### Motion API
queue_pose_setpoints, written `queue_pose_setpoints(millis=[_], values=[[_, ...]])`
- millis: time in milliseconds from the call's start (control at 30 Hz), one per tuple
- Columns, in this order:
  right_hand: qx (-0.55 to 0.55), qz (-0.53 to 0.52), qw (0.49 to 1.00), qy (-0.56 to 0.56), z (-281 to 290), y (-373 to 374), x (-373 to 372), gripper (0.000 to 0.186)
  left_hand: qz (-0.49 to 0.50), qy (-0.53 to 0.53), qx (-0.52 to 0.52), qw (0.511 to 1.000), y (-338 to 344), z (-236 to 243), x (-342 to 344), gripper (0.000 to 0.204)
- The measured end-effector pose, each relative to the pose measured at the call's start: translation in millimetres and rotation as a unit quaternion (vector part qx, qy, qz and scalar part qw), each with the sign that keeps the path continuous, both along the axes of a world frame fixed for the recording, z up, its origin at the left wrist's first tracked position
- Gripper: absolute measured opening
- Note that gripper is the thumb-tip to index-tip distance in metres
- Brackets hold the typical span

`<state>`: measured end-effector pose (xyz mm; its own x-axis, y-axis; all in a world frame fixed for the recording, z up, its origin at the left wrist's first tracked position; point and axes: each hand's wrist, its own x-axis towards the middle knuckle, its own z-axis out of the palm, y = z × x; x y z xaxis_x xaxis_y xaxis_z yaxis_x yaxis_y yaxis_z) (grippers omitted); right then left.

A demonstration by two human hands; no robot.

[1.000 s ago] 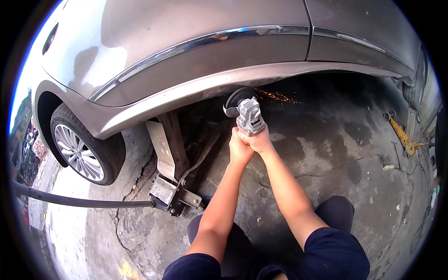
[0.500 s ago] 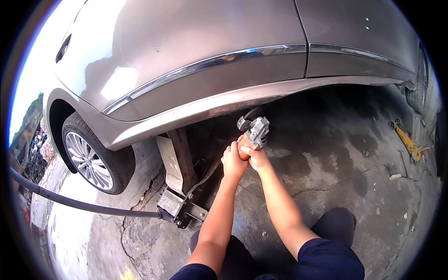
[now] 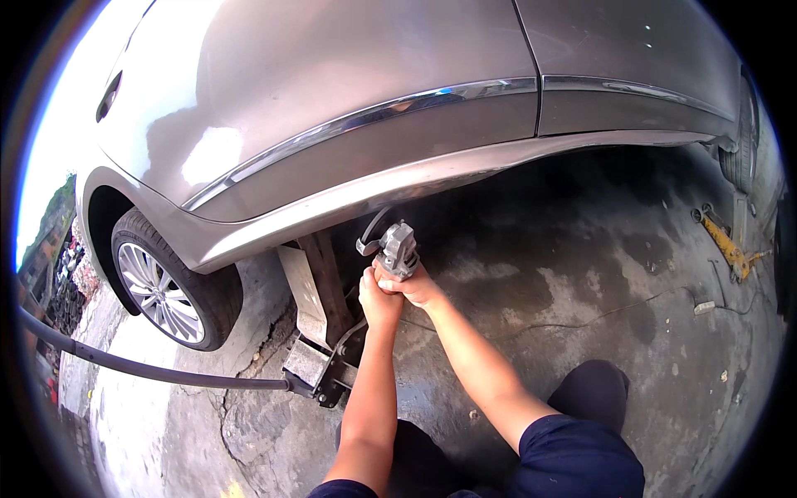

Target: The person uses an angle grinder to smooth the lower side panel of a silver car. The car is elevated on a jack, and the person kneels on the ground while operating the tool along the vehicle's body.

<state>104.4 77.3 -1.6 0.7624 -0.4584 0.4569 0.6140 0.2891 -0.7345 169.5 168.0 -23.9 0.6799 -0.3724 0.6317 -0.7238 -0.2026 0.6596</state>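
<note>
Both of my hands are wrapped round an angle grinder (image 3: 399,250) with a grey metal head and an orange-brown body. My left hand (image 3: 380,297) is closed on it from the left, and my right hand (image 3: 418,287) grips it from the right, close to the head. The grinder's disc (image 3: 375,226) and guard face up toward the lower sill (image 3: 349,209) of a grey-brown car. Whether the disc touches the sill I cannot tell. Much of the grinder's body is hidden by my fingers.
A floor jack (image 3: 320,369) with a long dark handle (image 3: 174,375) stands at the left, by a support post (image 3: 314,286). Behind it is the car's wheel (image 3: 166,286). A cable (image 3: 581,322) crosses the concrete floor. A yellow jack (image 3: 728,247) lies at the far right.
Both hands have shifted left along the sill with the grinder, and slightly down. My grip on it looks the same.
</note>
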Motion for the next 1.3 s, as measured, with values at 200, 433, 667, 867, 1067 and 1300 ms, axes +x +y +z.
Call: queue_pose_setpoints(millis=[200, 433, 667, 867, 1067, 1300], values=[[0.02, -0.144, 0.988, -0.043, 9, -15, -34, 0.042, -0.093, -0.001, 0.051, 0.994, -26, 23, -32, 0.041], [-0.074, -0.154, 0.982, 0.076, -1, -3, -13, 0.043, -0.088, 0.134, -0.014, 0.987, -7, 26, -37, 0.043], [-0.059, -0.211, 0.974, 0.059, 13, 22, -9, 0.035, -0.132, 0.121, -0.026, 0.984, 9, 22, -26, 0.039], [-0.093, -0.236, 0.962, 0.102, -6, 28, 13, 0.044, -0.134, 0.093, -0.031, 0.986, 19, 10, -17, 0.045], [-0.102, -0.243, 0.959, 0.109, 11, 34, 3, 0.037, -0.148, 0.101, -0.056, 0.982, 19, 13, -22, 0.042], [-0.077, -0.268, 0.949, 0.146, 22, 35, -11, 0.044, -0.175, 0.112, -0.018, 0.978, 18, 18, -25, 0.051]])
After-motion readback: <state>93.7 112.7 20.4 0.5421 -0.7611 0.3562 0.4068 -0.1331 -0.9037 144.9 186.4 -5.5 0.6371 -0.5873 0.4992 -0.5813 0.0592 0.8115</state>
